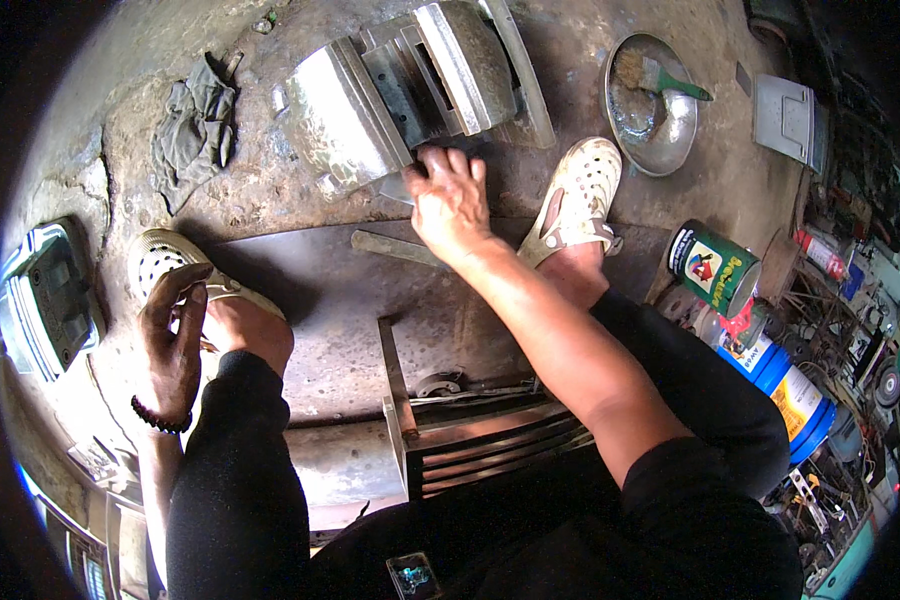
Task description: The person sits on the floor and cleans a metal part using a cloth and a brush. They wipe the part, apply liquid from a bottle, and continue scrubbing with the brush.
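Note:
A heavy silver-grey metal casting (340,115), with a dark slotted middle, lies on the floor ahead of me. At its near edge is my right hand (450,205), its fingers curled. A thin grey flat piece (396,189) shows beside the thumb and seems to be in its grip; its kind is unclear. My left hand (175,315) hangs loosely over my left ankle, with a dark bead bracelet on the wrist. Its fingers are bent, a gap shows between them and the thumb, and nothing is visible in them. A flat metal strip (395,246) lies below my right hand.
A metal bowl (679,140) with a green-handled brush (670,82) stands far right. A grey rag (195,130) lies far left. Right of my leg are a green can (712,268) and a blue-and-white bucket (785,390). A slatted metal frame (490,445) sits below me.

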Demonstrator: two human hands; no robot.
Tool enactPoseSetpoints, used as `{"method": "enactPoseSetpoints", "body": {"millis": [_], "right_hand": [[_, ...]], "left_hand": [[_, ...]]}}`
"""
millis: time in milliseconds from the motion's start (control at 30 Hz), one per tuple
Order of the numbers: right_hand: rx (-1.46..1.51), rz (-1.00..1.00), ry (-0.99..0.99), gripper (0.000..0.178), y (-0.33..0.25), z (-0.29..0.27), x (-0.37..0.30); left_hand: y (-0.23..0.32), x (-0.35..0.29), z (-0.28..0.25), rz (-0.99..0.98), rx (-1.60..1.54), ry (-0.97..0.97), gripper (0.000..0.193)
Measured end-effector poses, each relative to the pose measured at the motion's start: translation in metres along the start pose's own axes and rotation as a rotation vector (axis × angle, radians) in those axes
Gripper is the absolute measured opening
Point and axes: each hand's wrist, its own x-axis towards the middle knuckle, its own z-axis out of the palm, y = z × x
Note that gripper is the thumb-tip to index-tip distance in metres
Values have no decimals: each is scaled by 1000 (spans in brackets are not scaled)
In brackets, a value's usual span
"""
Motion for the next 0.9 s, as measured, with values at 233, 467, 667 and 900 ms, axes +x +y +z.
{"method": "enactPoseSetpoints", "body": {"millis": [233,467,667,900], "right_hand": [[-41,36,23,37,2,0,1],[-8,-8,-8,36,0,-1,1],[-132,-105,-135,50,15,-15,5],[-107,-142,-53,46,32,-15,6]], "left_hand": [[-5,-1,-2,-7,-35,4,21],[-8,1,-2,8,-25,-1,21],[-3,1,-1,23,39,4,22],[-1,1,0,66,44,18,23]]}}
